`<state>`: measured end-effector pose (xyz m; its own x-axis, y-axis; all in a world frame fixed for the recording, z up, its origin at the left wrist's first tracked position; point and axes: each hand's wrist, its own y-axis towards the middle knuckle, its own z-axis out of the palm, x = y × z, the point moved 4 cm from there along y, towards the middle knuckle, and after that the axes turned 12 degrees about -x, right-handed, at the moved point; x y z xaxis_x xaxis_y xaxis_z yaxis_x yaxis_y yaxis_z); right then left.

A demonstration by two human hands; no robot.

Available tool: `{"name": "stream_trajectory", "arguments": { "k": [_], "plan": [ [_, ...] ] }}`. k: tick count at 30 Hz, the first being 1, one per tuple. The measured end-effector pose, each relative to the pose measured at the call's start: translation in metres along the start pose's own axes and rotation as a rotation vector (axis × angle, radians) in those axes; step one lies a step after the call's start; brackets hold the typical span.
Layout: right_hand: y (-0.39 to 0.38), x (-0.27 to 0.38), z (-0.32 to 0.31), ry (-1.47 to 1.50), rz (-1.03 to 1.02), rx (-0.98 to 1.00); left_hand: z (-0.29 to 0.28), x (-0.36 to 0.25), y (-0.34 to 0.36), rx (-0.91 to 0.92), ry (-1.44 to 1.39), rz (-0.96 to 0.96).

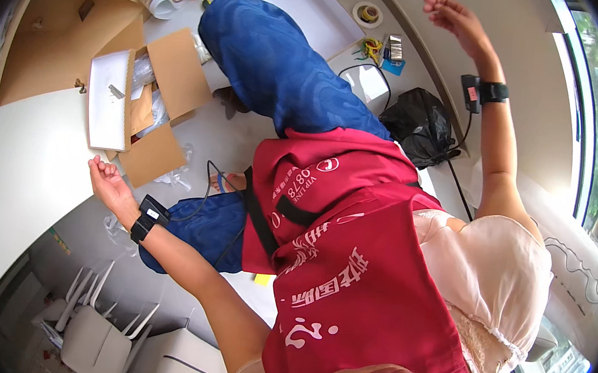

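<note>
Presently, left hand at left of frame, fingers loosely curled, open, looks empty. Just above fingertips: shallow white tray, small grey piece lying in it. Tray between white tabletop and open cardboard carton, flaps spread, clear plastic and brown paper inside. Right hand raised at upper right, fingers half bent, open, looks empty; tape roll left of it, black plastic bag lower down.
</note>
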<state>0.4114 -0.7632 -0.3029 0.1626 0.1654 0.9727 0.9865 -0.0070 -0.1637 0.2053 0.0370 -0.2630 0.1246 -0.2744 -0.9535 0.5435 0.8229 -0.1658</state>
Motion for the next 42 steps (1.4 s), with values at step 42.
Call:
{"name": "stream_trajectory", "arguments": {
  "k": [42],
  "plan": [
    [-0.002,0.234,0.352,-0.385,-0.919,0.388,0.104,-0.012,-0.051,0.389,0.311,0.123]
  ]
}}
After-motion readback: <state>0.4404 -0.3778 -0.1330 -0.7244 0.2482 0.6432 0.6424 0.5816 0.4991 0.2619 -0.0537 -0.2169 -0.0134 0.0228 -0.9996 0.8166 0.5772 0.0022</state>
